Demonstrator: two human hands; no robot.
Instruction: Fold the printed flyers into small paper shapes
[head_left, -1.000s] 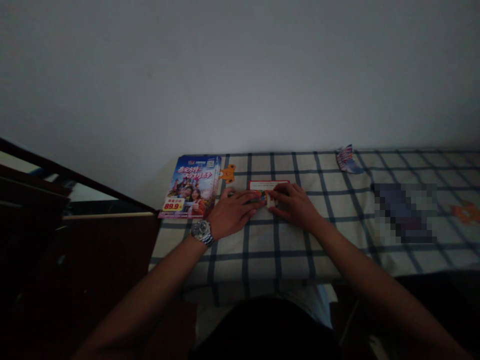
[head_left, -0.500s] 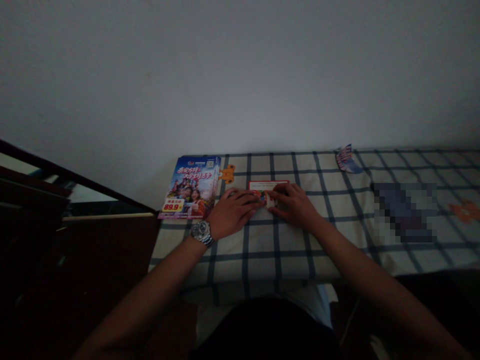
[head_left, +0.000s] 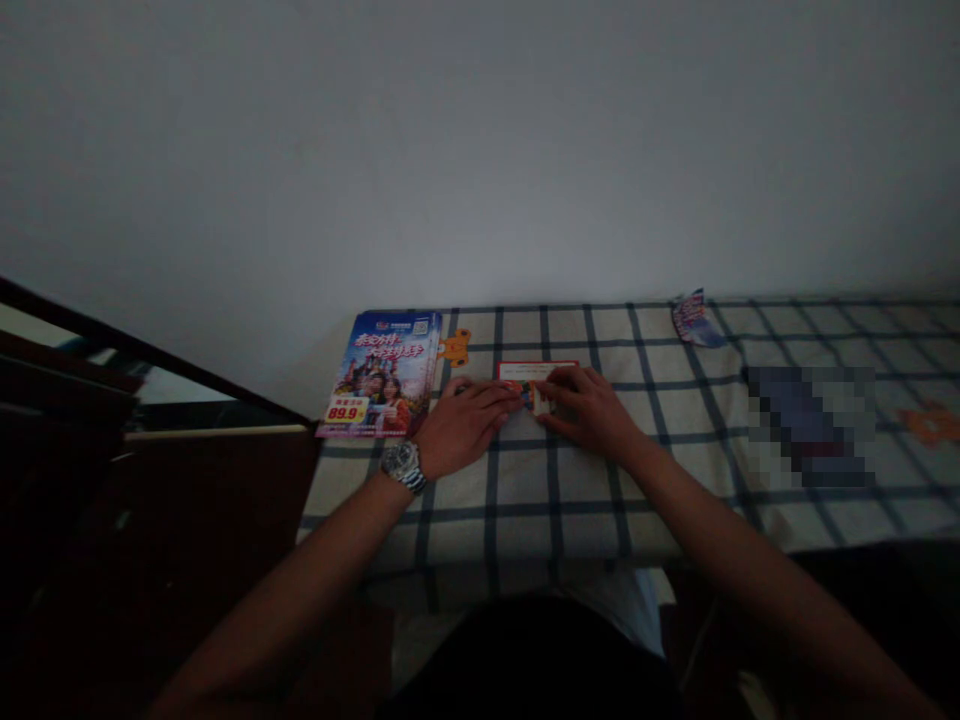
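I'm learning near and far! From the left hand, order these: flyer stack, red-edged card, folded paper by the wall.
1. red-edged card: touching the left hand.
2. flyer stack: just left.
3. folded paper: far right.

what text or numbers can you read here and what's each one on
"89.9": on the yellow price tag of the top flyer in the stack at left.
Chinese headline and logo line on that flyer: too blurred to read.
Print on the red-bordered card under the left hand and right hand: too small.
Print on the folded leaflet by the wall: unreadable.
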